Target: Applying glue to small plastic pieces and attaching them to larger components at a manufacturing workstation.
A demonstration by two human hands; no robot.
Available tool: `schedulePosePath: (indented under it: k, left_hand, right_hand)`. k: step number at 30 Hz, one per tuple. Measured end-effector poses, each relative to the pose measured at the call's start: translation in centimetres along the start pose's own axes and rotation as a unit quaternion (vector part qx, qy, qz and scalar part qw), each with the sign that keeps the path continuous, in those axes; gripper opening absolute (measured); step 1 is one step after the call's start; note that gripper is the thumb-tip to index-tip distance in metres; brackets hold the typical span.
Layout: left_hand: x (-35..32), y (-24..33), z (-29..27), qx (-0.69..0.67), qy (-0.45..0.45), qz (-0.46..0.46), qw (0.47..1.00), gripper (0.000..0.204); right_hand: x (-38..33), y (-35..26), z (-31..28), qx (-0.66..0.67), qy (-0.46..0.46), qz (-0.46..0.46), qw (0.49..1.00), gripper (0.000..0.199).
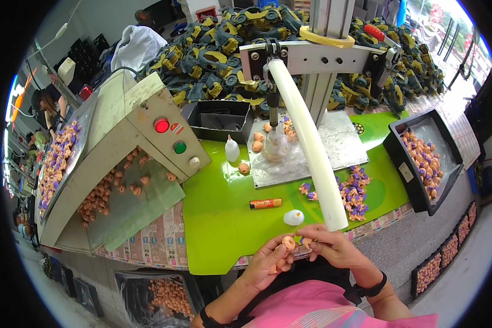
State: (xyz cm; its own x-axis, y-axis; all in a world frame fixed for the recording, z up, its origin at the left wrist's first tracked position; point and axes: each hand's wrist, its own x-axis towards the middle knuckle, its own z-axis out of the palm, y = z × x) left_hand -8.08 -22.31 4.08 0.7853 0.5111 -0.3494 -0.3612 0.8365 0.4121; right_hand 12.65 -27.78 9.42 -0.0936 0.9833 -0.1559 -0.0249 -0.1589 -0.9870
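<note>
Close above the table's front edge, my left hand [267,267] is closed round several small peach doll heads. One doll head [288,242] sticks up between its thumb and fingers, with more lower in the palm. Just to its right, my right hand [334,249] pinches a small peach and purple doll body [306,241] beside that head. Whether the two parts touch is hard to tell. Beyond my hands lie a white squeeze bottle [294,217] and an orange and black tube [265,203]. Loose peach and purple doll bodies [355,192] are heaped right of the press lever.
A press with a long white lever [306,136] stands over a metal plate [339,150]. Left is a sloped control box [142,115]; right, a black bin [437,188] of doll parts. Another white bottle [232,150] stands near a black tray [221,131]. Toy vehicles [213,54] are piled behind.
</note>
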Motion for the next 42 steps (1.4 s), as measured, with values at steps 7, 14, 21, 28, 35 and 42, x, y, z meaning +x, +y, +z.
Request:
schedulePosePath:
  k: [7, 14, 21, 28, 35, 42]
  left_hand:
    - [0.0, 0.3, 0.1, 0.003, 0.023, -0.009, 1.000, 0.030]
    - [0.2, 0.2, -0.1, 0.065, 0.024, 0.000, 0.998, 0.032]
    - [0.4, 0.2, 0.9, 0.170, 0.039, 0.044, 0.984, 0.033]
    - [0.6, -0.4, 0.9, 0.228, 0.046, 0.095, 0.968, 0.030]
    - [0.6, -1.0, 1.3, 0.261, 0.076, 0.146, 0.951, 0.030]
    - [0.6, -0.5, 0.3, 0.203, 0.059, 0.081, 0.974, 0.028]
  right_hand:
    - [-0.3, 0.9, 0.3, 0.065, 0.082, 0.069, 0.992, 0.025]
    - [0.1, 0.2, 0.6, -0.191, 0.070, -0.083, 0.975, 0.023]
    - [-0.3, -0.4, 0.3, -0.205, 0.054, -0.058, 0.975, 0.024]
    - [-0.5, -0.1, 0.1, -0.302, 0.040, -0.158, 0.939, 0.027]
    - [0.0, -0.5, 0.4, -0.311, 0.041, -0.142, 0.939, 0.021]
    - [0.9, -0.5, 0.3, -0.255, 0.027, -0.094, 0.962, 0.019]
